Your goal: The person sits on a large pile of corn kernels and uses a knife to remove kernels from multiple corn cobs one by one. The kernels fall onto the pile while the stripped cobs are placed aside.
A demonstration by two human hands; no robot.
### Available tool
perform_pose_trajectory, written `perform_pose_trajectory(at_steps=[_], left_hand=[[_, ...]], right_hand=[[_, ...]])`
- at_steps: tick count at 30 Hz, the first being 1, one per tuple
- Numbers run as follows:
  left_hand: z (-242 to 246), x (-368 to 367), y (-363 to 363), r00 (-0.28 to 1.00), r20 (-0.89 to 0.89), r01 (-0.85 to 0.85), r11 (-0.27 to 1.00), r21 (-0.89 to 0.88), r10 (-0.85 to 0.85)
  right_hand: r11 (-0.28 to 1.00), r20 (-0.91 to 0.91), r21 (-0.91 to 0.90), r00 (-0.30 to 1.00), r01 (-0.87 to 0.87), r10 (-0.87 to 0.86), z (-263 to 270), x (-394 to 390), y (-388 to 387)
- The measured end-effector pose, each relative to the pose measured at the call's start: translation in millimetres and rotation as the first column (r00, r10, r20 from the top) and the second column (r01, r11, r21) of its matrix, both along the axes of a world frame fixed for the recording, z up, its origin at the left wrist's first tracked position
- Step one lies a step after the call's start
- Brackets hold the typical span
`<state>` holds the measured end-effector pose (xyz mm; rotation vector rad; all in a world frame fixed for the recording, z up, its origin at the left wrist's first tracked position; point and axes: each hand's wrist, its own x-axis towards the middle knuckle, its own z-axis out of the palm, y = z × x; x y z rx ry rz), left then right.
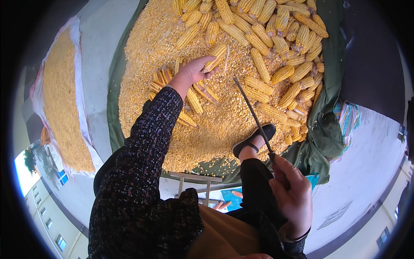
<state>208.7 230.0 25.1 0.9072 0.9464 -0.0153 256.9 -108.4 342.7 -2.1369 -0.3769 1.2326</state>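
My left hand point(199, 69) is closed around a yellow ear of corn point(217, 55), held over a heap of loose corn kernels point(207, 142). In my right hand point(292, 191), low at the right, is the dark handle of a long thin metal rod point(254, 111), perhaps a screwdriver. The rod points up and left, and its tip is apart from the held ear. Below my left wrist lie several ears with some kernel rows stripped point(205, 90). Whole ears of corn point(258, 35) are piled at the top and right of the heap.
A dark green cloth point(334, 64) lies under the corn. My foot in a black shoe point(254, 139) rests on the kernels. A wooden stool point(197, 176) stands near my legs, with cobs point(224, 205) beneath. More kernels point(63, 100) cover a white sheet at left. Striped fabric point(347, 121) lies right.
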Motion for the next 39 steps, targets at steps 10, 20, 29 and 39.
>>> perform_pose_trajectory(at_steps=[10, 20, 29, 39], left_hand=[[32, -94, -108, 0.921, 0.147, -0.224, 0.799, -0.558, 0.361], [-13, -175, -114, 0.795, -0.37, -0.199, 0.782, 0.591, 0.481], [29, -69, -3, 0.913, -0.27, 0.183, 0.286, 0.941, 0.306], [23, 7, 75, 0.817, -0.576, 0.477, 0.566, 0.672, -0.004]], right_hand=[[0.982, 0.146, 0.147, 0.985, -0.114, 0.093, -15, -21, 1], [0.972, 0.357, 0.117, 0.922, -0.203, 0.149, -20, -38, 7], [0.987, 0.266, 0.086, 0.958, -0.132, 0.105, -16, -35, 20], [0.999, 0.117, 0.009, 0.993, -0.032, 0.03, -14, -12, 29]])
